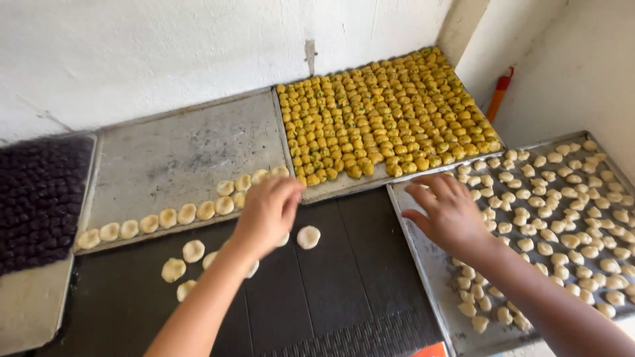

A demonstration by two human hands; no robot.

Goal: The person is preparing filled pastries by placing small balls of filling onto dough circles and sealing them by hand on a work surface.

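While the left hand (268, 211) curls over pale flattened dough rounds (308, 237) just beside it, contents hidden, the right hand (450, 213) hovers open-fingered above small dough lumps (529, 218); they look soft and easily dented, so edges seem the safest hold.

Single head-worn view, looking steeply down and forward from close above the dark surface (331, 277). The white wall (165, 46) fills the upper frame, a corner at upper right. Both forearms enter from the bottom edge; trays span the frame from left to right. No second view.
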